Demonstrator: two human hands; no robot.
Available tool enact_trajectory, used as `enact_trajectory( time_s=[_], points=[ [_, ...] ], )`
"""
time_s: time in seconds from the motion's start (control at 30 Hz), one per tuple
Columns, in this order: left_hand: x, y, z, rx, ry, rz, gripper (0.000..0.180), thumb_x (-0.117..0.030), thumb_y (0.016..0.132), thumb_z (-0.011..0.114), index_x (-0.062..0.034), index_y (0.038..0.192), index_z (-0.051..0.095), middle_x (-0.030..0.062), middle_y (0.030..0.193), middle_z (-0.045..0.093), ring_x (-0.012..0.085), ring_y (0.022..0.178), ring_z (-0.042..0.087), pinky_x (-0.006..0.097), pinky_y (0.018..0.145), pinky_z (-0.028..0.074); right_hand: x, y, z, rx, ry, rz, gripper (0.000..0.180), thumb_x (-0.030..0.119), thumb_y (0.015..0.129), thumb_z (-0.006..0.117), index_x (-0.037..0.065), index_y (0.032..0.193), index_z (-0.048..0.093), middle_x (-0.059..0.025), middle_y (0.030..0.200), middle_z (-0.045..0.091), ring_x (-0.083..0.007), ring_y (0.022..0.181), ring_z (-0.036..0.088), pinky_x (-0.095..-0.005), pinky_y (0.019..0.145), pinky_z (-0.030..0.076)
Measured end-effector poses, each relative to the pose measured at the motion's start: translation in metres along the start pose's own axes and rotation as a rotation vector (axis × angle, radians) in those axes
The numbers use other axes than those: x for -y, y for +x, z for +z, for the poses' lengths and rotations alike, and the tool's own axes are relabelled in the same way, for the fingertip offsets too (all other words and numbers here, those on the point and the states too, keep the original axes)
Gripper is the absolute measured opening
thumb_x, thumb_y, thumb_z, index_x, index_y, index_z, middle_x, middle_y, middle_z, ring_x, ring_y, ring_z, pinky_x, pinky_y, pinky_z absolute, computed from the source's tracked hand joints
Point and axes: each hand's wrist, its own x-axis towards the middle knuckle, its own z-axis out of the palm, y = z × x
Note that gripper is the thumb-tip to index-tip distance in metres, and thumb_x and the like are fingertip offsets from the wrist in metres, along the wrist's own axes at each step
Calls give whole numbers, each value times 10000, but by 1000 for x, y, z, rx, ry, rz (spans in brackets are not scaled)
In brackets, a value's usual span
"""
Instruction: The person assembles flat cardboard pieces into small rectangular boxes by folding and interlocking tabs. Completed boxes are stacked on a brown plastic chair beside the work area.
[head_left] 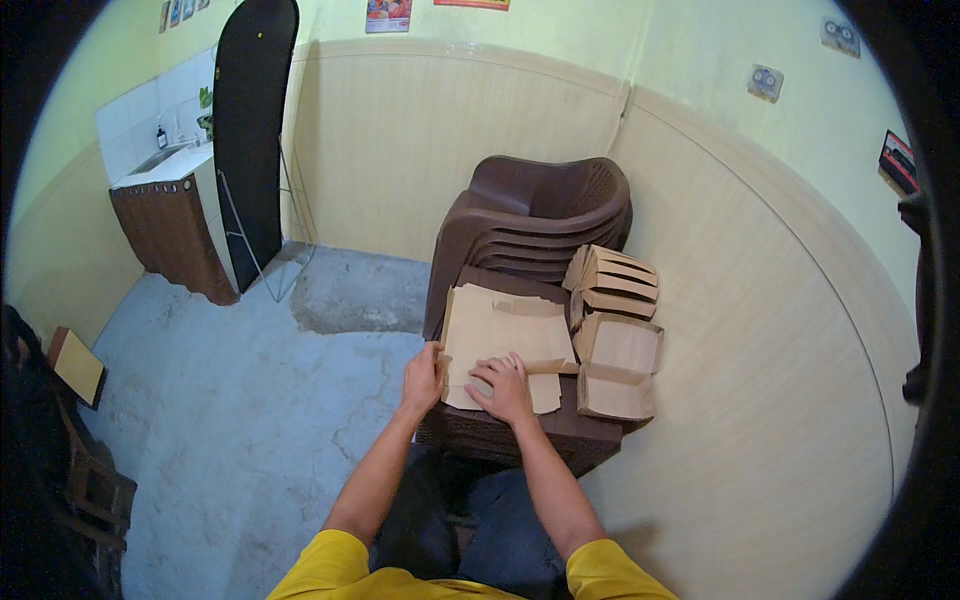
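Observation:
A flat, unfolded cardboard box blank (510, 325), light brown with cut flaps, lies on the seat of the top brown plastic chair (590, 428) in a stack. My left hand (424, 380) is closed on the blank's left edge near its front corner. Resting on the front part of the same blank, my right hand (505, 388) has its fingers spread and bent slightly, close to a raised flap on the right. Right of the blank sits an opened folded cardboard box (618, 390). Behind that box are several folded cardboard boxes (622, 282) nested together.
The chair stack's backrests (550, 190) rise behind the blank. A wood-look wall panel (760, 330) runs close along the right. At the far left, a black ironing board (255, 130) leans beside a sink counter (165, 165) with a brown curtain. Blue floor (240, 400) lies to my left.

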Motion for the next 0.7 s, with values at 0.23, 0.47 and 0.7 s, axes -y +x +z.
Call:
enact_trajectory(
  time_s=[0.23,0.47,0.7],
  points=[
    [-13,11,-25,139,5,-86,427,-142,936,702,-97,1348,601,218,1108,730,464,1059,686,535,900,551,-4,4,1,-17,-10,-61,304,402,909,795,181,1119,803,-47,1207,741,-262,1209,643,-586,1263,261],
    [-8,18,-46,211,265,555,397,-279,767,810,-78,1100,731,159,1304,709,354,1311,614,454,1152,463,-9,14,-17,144,-98,-148,300,302,895,760,176,1166,788,-42,1231,741,-250,1218,648,-596,1288,229],
    [19,16,-41,370,44,437,295,-309,773,838,-53,783,691,140,1099,780,385,1235,677,466,1071,540,-18,15,-20,207,-155,-258,339,279,905,719,147,1216,754,-64,1264,736,-253,1241,656,-578,1295,264]
  ],
)
